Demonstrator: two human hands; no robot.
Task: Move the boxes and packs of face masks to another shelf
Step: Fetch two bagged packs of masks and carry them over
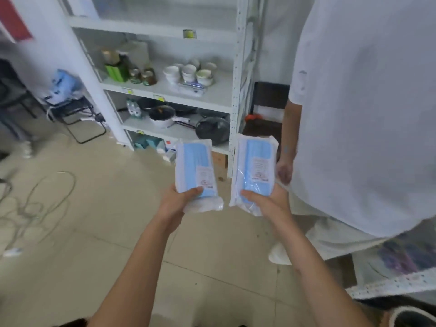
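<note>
Pale floor tiles (pixel 99 232) spread out below me, with loose cables (pixel 35 201) lying on them to the left and a white metal shelf unit (pixel 236 102) standing ahead. I hold 2 packs of blue face masks out in front of me, above the floor and just short of the shelf unit. My left hand (pixel 175 204) grips the near end of the left pack (pixel 197 171), thumb curled over the top face. My right hand (pixel 266 201) grips the near end of the right pack (pixel 256 168) the same way. Both packs have their long axis running away from me toward the shelves, label side up, the left one leaning slightly left at its far end. They sit side by side with a narrow gap between them. On the shelves I see white cups (pixel 188 72), bottles (pixel 141 75) and pans (pixel 212 129). Another person in a white shirt (pixel 365 114) stands close on my right.
</note>
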